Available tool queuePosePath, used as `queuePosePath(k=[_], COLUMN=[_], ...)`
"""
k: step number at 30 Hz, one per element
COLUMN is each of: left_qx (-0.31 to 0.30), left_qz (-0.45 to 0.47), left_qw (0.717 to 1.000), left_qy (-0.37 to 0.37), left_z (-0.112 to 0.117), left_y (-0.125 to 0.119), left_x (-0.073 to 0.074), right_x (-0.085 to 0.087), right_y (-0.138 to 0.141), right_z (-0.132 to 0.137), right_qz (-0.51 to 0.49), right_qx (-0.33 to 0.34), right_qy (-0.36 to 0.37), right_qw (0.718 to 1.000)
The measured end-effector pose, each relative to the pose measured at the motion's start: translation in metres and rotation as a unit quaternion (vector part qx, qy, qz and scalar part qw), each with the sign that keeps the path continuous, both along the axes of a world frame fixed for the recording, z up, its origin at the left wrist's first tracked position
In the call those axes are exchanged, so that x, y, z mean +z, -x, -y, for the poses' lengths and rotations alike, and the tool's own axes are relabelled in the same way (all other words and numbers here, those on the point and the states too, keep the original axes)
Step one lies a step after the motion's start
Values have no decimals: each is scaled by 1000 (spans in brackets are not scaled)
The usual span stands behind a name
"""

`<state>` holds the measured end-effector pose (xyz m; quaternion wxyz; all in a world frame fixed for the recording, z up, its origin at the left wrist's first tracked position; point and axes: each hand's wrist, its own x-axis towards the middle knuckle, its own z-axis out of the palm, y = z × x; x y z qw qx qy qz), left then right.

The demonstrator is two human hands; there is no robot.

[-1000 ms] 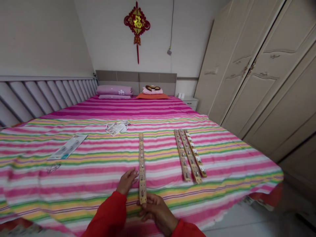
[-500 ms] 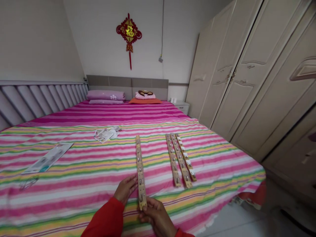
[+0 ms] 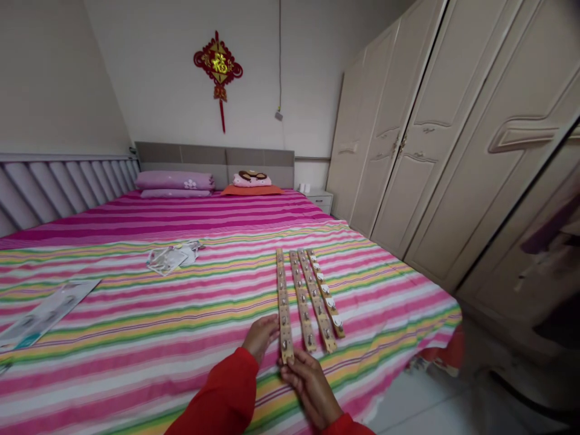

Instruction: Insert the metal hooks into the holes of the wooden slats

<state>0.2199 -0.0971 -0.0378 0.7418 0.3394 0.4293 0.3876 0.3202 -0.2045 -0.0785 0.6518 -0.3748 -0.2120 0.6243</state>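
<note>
A long wooden strip with metal hooks (image 3: pixel 283 299) lies lengthwise on the striped bedspread (image 3: pixel 136 326). My left hand (image 3: pixel 261 334) touches its left side near the close end, fingers curled against it. My right hand (image 3: pixel 307 383) pinches the strip's near end between thumb and fingers. Right beside it lie three more hook strips (image 3: pixel 315 297), side by side and almost touching it. Both my sleeves are red.
Small plastic packets (image 3: pixel 170 257) lie mid-bed and a flat printed package (image 3: pixel 43 314) at the left. Pillows (image 3: pixel 174 180) sit at the headboard. A cream wardrobe (image 3: pixel 430 145) lines the right wall. A narrow floor strip runs between the bed and the wardrobe.
Both hands have slid the held strip to the right until it lies next to the three other strips. The view has also turned to the right.
</note>
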Motion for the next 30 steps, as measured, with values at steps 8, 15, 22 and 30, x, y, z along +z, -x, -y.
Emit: queuePosePath(k=[8,15,22,30], left_qx=[-24,-22,-143,135], left_qz=[12,-83,-227,-355], left_qw=[999,996,922,749], left_qy=[-27,-35,-281,-544], left_z=[7,17,60,117], left_y=[-17,9,96,153], left_x=[0,-13,16,104], right_x=[-7,-15,13,141], right_y=[-5,2,25,40], right_z=[3,20,50,56], right_qz=[-65,-35,181,379], right_qx=[-52,-54,-21,-246], right_qy=[15,53,-60,-347], right_qw=[996,997,981,822])
